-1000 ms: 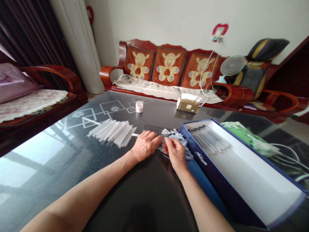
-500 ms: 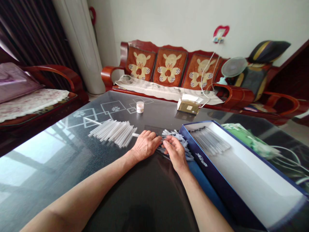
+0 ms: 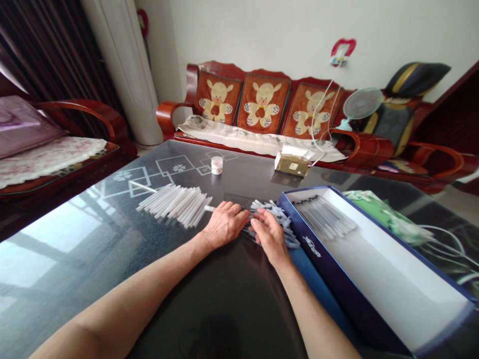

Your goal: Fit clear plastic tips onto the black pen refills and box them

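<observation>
1. While the left hand [image 3: 224, 225] and right hand [image 3: 271, 237] rest close together, the right's fingers [image 3: 258, 224] touch the tube pile [image 3: 279, 214]; any grip is unclear.
2. The pile lies ahead, nearer the right hand, spreading crosswise.
3. A tube fan [image 3: 174, 204] lies leftward, a box [image 3: 318, 254] rightward.

The left hand [image 3: 225, 225] rests on the table [image 3: 75, 239] just left of the box [image 3: 329, 264], its fingertips reaching a small heap of short tubes [image 3: 275, 217]. The right hand [image 3: 271, 237] lies on that heap, beside the box's near wall; whether it grips any tube cannot be told. Further left of the box lies a fanned row of long white tubes [image 3: 174, 204]. Inside the box lie more tubes [image 3: 325, 218]. Beyond the box stand a small jar [image 3: 216, 165] and a packet [image 3: 292, 164], and a green bag [image 3: 385, 217] lies just past its far wall.
</observation>
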Tool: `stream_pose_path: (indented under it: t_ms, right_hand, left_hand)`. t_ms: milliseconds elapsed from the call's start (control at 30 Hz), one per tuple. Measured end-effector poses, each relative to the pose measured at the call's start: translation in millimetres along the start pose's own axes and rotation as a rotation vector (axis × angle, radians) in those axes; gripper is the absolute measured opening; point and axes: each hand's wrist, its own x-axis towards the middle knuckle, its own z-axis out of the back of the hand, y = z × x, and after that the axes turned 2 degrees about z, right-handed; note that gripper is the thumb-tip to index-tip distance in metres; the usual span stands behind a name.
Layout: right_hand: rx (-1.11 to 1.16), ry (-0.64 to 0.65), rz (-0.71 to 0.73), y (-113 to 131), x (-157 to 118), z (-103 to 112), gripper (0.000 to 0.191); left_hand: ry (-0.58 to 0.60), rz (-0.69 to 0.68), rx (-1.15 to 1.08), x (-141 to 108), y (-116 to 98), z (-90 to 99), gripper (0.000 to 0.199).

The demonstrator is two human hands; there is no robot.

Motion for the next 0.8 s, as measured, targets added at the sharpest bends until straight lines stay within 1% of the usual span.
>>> stream_pose_path:
  t_ms: [67, 167, 267, 400, 500, 567, 633, 733, 767, 800]
  right_hand:
    - [-0.059, -0.016, -0.011, 1.4, -0.6, -0.2, 0.041]
    - [-0.123, -0.014, -0.015, 0.5, -0.4, 0.1, 0.04]
    - [-0.046, -0.003, -0.009, -0.2, 0.2, 0.3, 0.036]
    - [0.078, 0.022, -0.056, 1.6, 0.3, -2.0, 0.041]
    - [0.091, 0.026, -0.086, -0.1, 1.2, -4.2, 0.039]
    - [0.038, 0.012, -0.071, -2.9, 2.6, -3.5, 0.036]
    - [-0.095, -0.054, 0.035, -4.3, 4.1, 0.8, 0.032]
    - [-0.444, -0.217, 0.339, 0.3, 5.0, 14.1, 0.024]
    - [-0.571, -0.254, 0.427, 3.4, 4.8, 19.6, 0.024]
    - [-0.695, -0.273, 0.482, 6.7, 4.6, 25.3, 0.024]
  left_hand:
    - [0.003, -0.004, -0.001, 0.1, -0.2, 0.3, 0.034]
    - [0.014, -0.011, 0.003, 0.3, 0.0, 0.3, 0.034]
    - [0.017, -0.003, 0.007, 0.0, 1.0, -0.7, 0.034]
    - [0.016, 0.0, 0.012, -0.5, 1.8, -1.7, 0.034]
    - [0.021, -0.013, 0.011, -0.8, 1.7, -2.1, 0.035]
    - [0.025, -0.014, 0.011, -1.0, 1.9, -2.7, 0.034]
    - [0.028, -0.002, 0.007, -1.1, 2.2, -3.2, 0.034]
    - [0.033, 0.019, -0.009, -0.8, 2.9, -3.2, 0.035]
    - [0.034, 0.022, -0.013, -0.6, 2.9, -2.8, 0.035]
    - [0.035, 0.023, -0.016, -0.3, 2.9, -2.3, 0.036]
